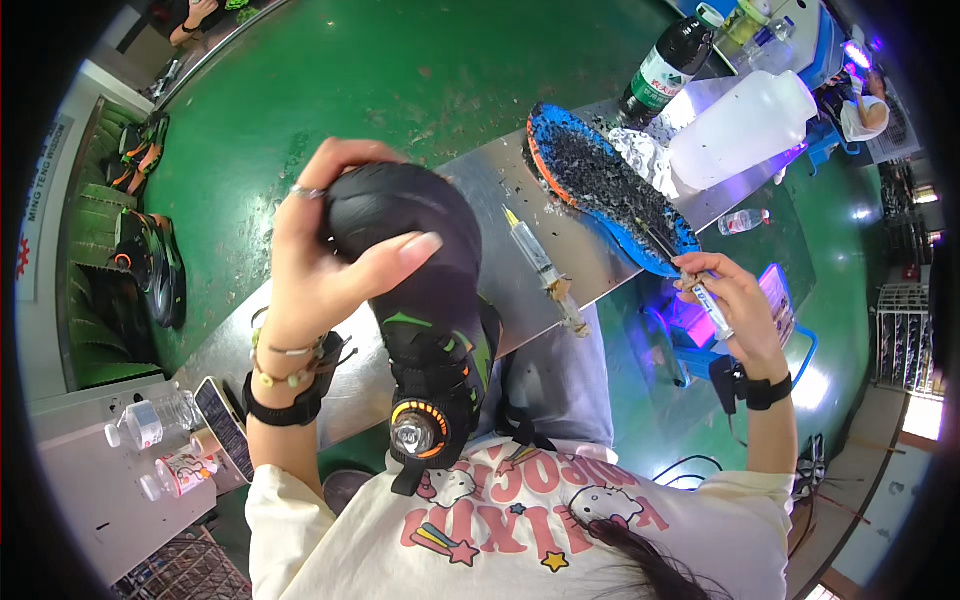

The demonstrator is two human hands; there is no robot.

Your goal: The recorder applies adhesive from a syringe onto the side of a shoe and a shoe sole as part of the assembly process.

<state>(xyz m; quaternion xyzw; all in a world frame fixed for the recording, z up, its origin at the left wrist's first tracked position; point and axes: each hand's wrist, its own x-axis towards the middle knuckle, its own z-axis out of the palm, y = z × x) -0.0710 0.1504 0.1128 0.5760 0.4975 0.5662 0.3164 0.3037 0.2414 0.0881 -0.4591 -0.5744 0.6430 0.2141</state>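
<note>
My left hand (320, 230) is wrapped round the toe of a black shoe (410, 270) with green and orange details, fingers over the far side and thumb across the top. The shoe's heel end points towards my body. In my right hand (735, 300) is a syringe (708, 310), pinched between the fingers, with a thin dark tip reaching over the blue insole (575, 130). Dark crumbs cover that orange-edged insole. Between my hands a second syringe (537, 255) with a yellowish tip and brown-stained plunger end lies on the metal bench (490, 190).
Beyond the insole are crumpled white paper (645, 155), a translucent white bottle (735, 135) and a dark bottle with a green-white label (672, 70). More shoes stand on a green rack (95, 250) at left. A blue stool (690, 340) sits at right. Other people are in the background.
</note>
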